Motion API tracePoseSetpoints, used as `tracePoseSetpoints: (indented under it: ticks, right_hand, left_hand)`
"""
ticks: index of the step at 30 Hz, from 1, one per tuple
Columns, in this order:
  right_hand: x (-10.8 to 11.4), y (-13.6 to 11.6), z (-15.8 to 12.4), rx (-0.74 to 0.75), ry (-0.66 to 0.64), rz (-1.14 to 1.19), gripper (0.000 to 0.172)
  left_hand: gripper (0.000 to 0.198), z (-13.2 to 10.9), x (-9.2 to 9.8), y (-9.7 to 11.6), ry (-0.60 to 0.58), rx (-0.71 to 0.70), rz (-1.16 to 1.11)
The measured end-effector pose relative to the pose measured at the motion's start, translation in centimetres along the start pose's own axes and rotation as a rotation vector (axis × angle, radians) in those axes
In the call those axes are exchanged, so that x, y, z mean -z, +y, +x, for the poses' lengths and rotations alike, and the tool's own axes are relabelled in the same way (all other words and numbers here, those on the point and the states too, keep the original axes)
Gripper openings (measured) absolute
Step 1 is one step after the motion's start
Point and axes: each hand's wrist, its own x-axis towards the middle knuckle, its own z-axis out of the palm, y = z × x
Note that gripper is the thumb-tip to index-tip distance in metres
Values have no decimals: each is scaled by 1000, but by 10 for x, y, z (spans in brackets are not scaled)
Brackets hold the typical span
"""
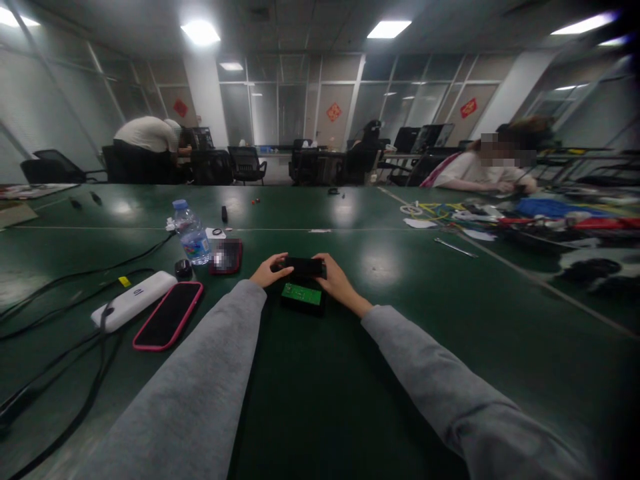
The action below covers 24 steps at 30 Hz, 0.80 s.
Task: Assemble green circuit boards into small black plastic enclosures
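Both my hands hold a small flat black device [303, 267] just above the dark green table [390, 320]. My left hand [269, 271] grips its left end, thumb on top. My right hand [334, 280] wraps round its right end. Directly below the device, nearer to me, lies a black box with a green circuit board [301, 294] on top. Grey sleeves cover both my forearms.
To the left lie a phone in a pink case [168, 315], a white power bank [134, 299] with black cables, a water bottle [191, 233] and a dark red item [227, 257]. Wires and tools [450, 217] clutter the right side, where a person [480, 170] sits. Another person [147, 143] bends over at back left.
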Motion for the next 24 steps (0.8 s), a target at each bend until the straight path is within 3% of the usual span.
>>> tracePoseSetpoints:
  ticks: [4, 12, 18, 24]
  right_hand:
    - [3, -7, -3, 132, -35, -107, 45]
    - [1, -3, -6, 38, -112, -94, 51]
    - [3, 2, -1, -12, -108, 105, 54]
    - [9, 1, 1, -141, -192, 370, 59]
  left_hand:
    - [66, -2, -2, 4, -30, -8, -41]
    - [69, -7, -3, 13, -44, -6, -40]
    - [68, -9, -3, 21, -48, 16, -48]
    - [67, -10, -3, 23, -41, 4, 39]
